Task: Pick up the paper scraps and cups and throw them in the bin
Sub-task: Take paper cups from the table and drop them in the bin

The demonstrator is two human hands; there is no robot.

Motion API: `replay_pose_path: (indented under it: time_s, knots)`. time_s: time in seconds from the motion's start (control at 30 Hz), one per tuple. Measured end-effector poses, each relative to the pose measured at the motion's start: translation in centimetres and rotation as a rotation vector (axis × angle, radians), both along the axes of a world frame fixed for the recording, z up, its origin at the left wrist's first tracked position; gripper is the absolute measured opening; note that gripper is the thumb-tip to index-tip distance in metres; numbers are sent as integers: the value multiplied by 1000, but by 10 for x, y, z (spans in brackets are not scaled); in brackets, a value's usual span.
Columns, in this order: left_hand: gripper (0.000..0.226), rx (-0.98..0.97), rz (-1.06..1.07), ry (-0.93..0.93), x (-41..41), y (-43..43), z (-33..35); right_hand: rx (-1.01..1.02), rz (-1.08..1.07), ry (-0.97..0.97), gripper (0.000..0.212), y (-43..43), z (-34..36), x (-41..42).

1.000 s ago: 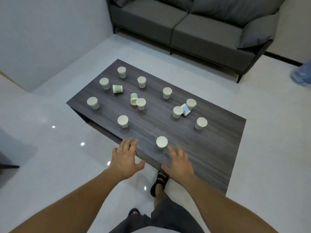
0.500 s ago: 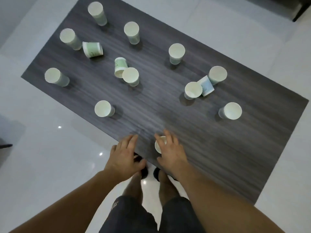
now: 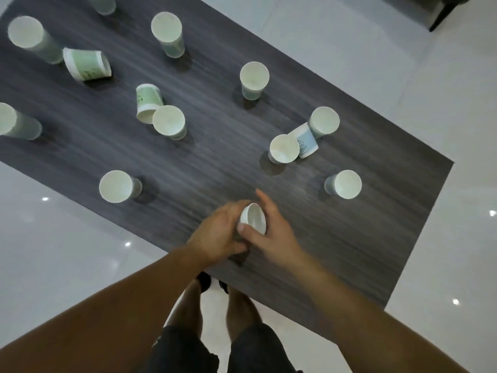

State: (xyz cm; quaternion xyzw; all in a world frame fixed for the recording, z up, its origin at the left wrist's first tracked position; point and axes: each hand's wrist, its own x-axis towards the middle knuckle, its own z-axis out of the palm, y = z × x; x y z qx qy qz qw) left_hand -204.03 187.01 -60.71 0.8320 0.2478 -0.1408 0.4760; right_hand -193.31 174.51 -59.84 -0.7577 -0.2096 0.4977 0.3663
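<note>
A white paper cup (image 3: 252, 218) is lifted, tilted, just above the near edge of the dark wooden table (image 3: 215, 162). My right hand (image 3: 271, 232) pinches it, thumb on the near rim and fingers behind. My left hand (image 3: 217, 232) curls round its left side and base. Several more paper cups stand upright on the table, the nearest at front left (image 3: 115, 185) and at right (image 3: 347, 184). Three lie on their sides: two green ones (image 3: 86, 64) (image 3: 148, 99) and a blue one (image 3: 306, 141). No bin or paper scraps are in view.
The table's near edge runs diagonally just in front of my legs and feet (image 3: 209, 281). Glossy white floor tiles (image 3: 67, 251) surround the table. A dark sofa leg (image 3: 441, 14) shows at the top right corner.
My right hand closed on the nearest cup and lifted it off the table. My left hand moved right and closed round the same cup. The view came closer over the table.
</note>
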Motion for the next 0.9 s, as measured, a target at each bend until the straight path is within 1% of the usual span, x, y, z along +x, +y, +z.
replay_pose_path:
  time_s: [0.03, 0.07, 0.13, 0.17, 0.2, 0.23, 0.3, 0.33, 0.37, 0.43, 0.5, 0.57, 0.63, 0.7, 0.8, 0.9]
  knots:
    - [79, 14, 6, -10, 4, 1, 2, 11, 41, -28, 89, -3, 6, 10]
    - [76, 34, 7, -3, 6, 3, 4, 16, 63, -135, 85, -7, 10, 24]
    - [77, 64, 15, 25, 9, 5, 5, -16, -14, -540, 80, -18, 11, 60]
    - [79, 74, 18, 36, 8, 7, 4, -75, -82, -724, 79, -23, 8, 80]
    - [83, 82, 18, 48, 8, 7, 4, -178, -122, -834, 81, -27, 3, 99]
    - [89, 82, 14, 66, 7, 8, 4, -324, -107, -869, 86, -30, -2, 116]
    - [101, 57, -2, 107, 6, 6, 4, -614, 30, -813, 95, -37, -16, 138]
    - [103, 47, -11, 114, 8, 4, 4, -683, 82, -764, 95, -39, -22, 146]
    - [103, 42, -16, 110, 10, 2, 5, -705, 114, -709, 93, -40, -28, 151]
    - [97, 66, -23, 76, 15, -3, 7, -676, 141, -617, 84, -40, -33, 151]
    - [90, 98, -27, 47, 21, -7, 10, -628, 155, -588, 71, -42, -33, 136]
    - [87, 121, -32, 45, 25, -9, 17, -586, 195, -572, 65, -45, -28, 110]
    - [86, 145, -46, 48, 27, -7, 24, -551, 179, -519, 65, -47, -19, 81]
    - [84, 168, -66, 57, 27, -3, 33, -512, 98, -477, 68, -47, -8, 54]
    - [82, 184, -129, 73, 24, 1, 54, -479, -18, -490, 70, -47, 16, 18]
    - [81, 150, -168, 37, 14, 2, 79, -453, -96, -526, 69, -53, 48, -14]
